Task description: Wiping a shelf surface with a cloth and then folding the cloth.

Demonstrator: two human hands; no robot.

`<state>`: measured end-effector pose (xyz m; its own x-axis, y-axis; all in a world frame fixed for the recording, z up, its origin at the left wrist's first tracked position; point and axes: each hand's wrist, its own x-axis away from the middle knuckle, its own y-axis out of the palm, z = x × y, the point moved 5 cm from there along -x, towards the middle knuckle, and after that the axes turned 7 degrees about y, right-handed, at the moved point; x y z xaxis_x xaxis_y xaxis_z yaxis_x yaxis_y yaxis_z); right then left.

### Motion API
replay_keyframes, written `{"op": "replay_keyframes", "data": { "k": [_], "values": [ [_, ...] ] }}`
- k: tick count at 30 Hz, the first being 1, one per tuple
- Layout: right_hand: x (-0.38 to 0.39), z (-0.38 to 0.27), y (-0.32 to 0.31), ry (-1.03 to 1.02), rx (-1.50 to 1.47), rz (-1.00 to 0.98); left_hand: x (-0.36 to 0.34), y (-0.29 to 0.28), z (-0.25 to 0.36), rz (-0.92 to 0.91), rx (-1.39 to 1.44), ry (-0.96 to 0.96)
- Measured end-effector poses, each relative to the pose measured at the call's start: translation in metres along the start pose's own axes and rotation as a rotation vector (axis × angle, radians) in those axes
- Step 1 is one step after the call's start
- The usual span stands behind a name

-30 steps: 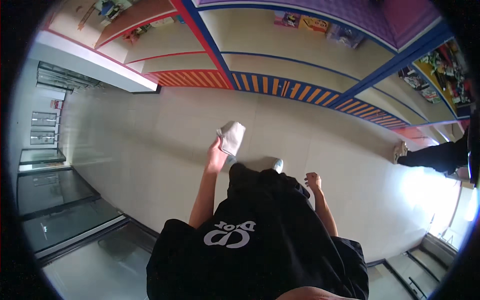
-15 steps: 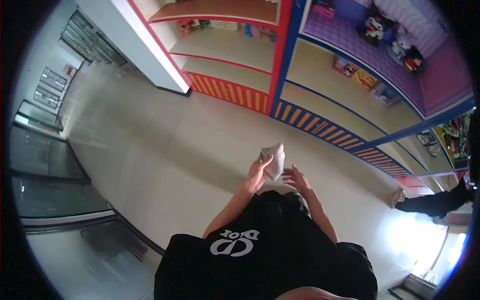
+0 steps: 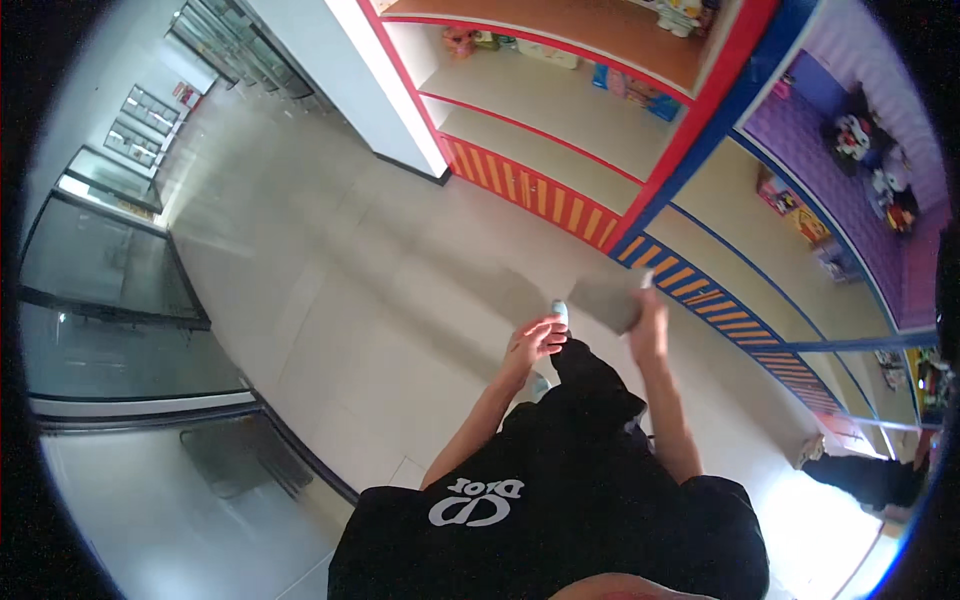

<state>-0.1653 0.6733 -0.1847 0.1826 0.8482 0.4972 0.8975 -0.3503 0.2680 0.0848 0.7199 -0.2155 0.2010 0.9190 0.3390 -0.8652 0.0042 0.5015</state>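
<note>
My right hand is closed on a grey folded cloth, smeared by motion. The cloth hangs out to the left of my fingers, over the floor and in front of the blue-framed shelf unit. My left hand is apart from it, lower and to the left. Its fingers are loosely bent and spaced, with nothing seen in them. Just past those fingertips shows the light toe of my shoe, down on the floor.
Ahead stand a red-framed shelf unit and a blue-framed one, holding toys and boxes. Purple-lined display shelving has plush figures. A white pillar and glass panels are on the left. Another person's dark-clad leg is at right.
The grey cloth has passed from my left hand to my right, which has moved right and up. The view has shifted so the shelves sit further right, and my shoes now show.
</note>
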Motion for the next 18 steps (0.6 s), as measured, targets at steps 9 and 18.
{"op": "replay_keyframes", "data": {
  "k": [9, 18],
  "values": [
    [-0.172, -0.295, 0.136, -0.555, -0.094, -0.149, -0.043, -0.199, -0.029, 0.477, 0.044, -0.35],
    [-0.358, -0.406, 0.229, -0.454, -0.237, -0.008, -0.138, -0.257, 0.092, 0.693, 0.159, -0.14]
  ]
}}
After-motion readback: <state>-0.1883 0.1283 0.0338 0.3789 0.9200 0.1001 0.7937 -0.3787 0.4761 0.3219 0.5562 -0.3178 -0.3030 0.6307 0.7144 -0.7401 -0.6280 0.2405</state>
